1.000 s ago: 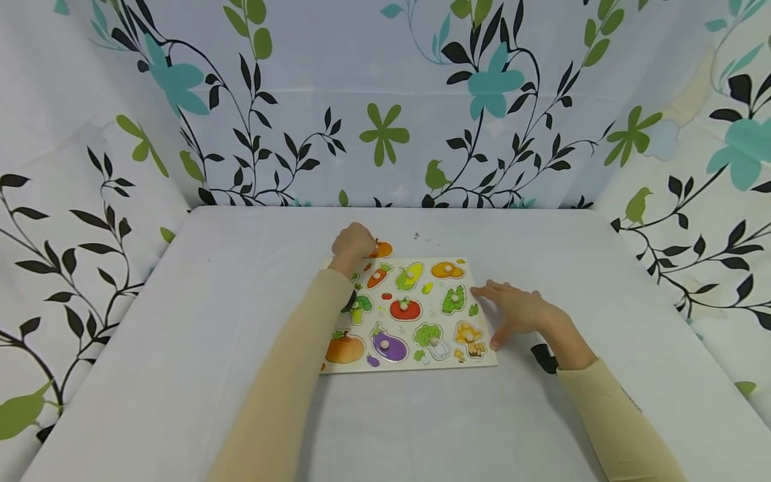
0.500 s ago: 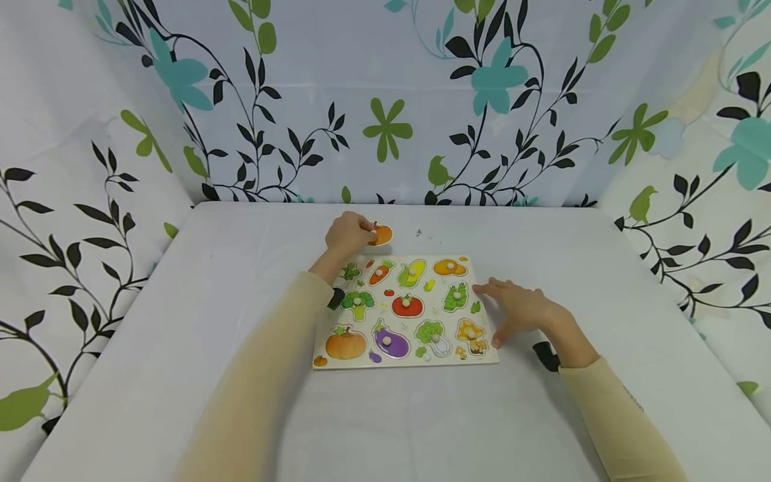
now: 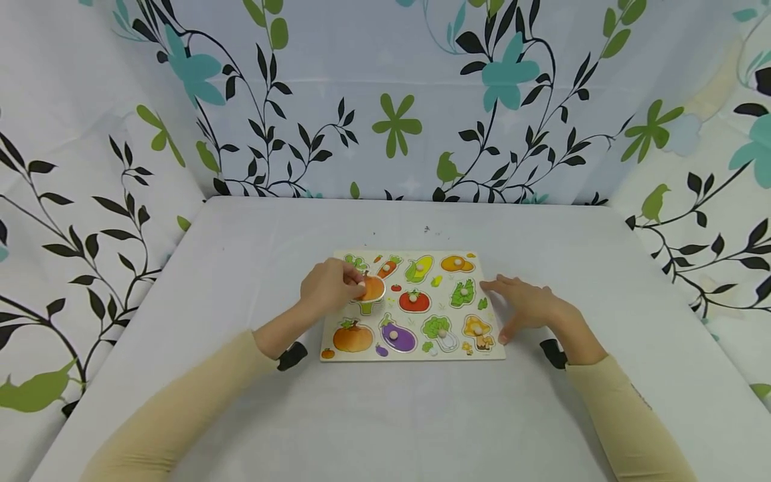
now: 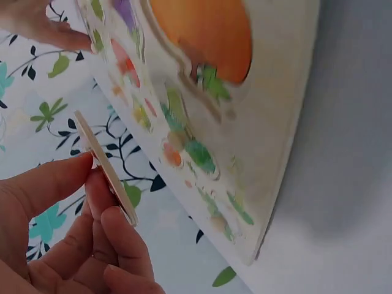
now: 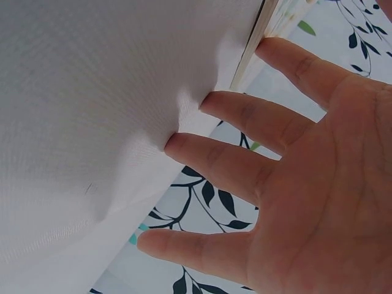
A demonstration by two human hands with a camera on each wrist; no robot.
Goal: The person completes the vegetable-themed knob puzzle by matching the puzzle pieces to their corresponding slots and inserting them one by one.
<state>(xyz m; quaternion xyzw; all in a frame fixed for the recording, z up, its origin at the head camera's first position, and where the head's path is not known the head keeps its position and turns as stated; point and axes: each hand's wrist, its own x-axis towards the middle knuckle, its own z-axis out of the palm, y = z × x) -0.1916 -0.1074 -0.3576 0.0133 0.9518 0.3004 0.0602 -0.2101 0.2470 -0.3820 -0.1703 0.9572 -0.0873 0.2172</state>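
My left hand [image 3: 330, 288] pinches an orange pumpkin puzzle piece [image 3: 375, 288] over the left side of a wooden vegetable puzzle board [image 3: 415, 357]. In the left wrist view the thin wooden piece [image 4: 107, 171] appears edge-on, tilted above the board, with thumb and fingertips at its back. A pumpkin picture [image 3: 353, 337] shows at the board's near left corner, and the held piece partly covers the broccoli piece [image 3: 365, 308]. My right hand [image 3: 530, 308] rests with spread fingers at the board's right edge; in the right wrist view one finger [image 5: 294, 61] touches that edge.
The board also bears knobbed pieces, among them a tomato [image 3: 415, 301], an eggplant [image 3: 398, 336] and mushrooms [image 3: 478, 330]. A white cloth covers the table [image 3: 409, 422]. Behind it hangs a leaf-patterned curtain [image 3: 337, 73].
My left hand has brought the pumpkin piece from the table behind the board toward me, over the board's left side. The right hand stays at the right edge.
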